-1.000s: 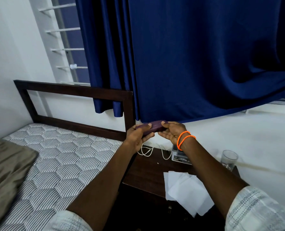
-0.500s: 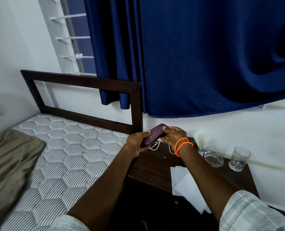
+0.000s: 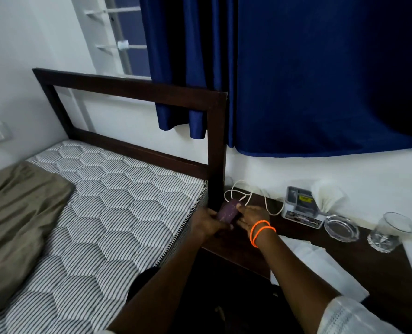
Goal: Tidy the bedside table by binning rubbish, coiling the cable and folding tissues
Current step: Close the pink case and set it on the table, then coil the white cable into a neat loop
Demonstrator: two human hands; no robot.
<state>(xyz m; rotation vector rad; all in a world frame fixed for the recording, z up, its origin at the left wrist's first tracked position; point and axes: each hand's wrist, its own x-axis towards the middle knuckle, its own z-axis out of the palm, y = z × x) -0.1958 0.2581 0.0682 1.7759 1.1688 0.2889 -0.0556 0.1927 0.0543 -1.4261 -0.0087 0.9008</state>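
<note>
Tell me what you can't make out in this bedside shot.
- Purple case, head view: motion-blurred, partly covered by left hand and right hand; what it is stays unclear.
- White cable: its far end hidden behind the headboard post.
- Tissues: partly hidden by the right forearm.

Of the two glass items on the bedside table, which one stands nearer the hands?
The low, flat glass ashtray, beside the grey box; the tall tumbler stands further right.

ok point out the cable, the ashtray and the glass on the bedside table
cable (image 3: 239,189): head view, on the white loop by the bedpost
ashtray (image 3: 341,229): head view, on its clear middle
glass (image 3: 388,233): head view, on its side wall
</note>
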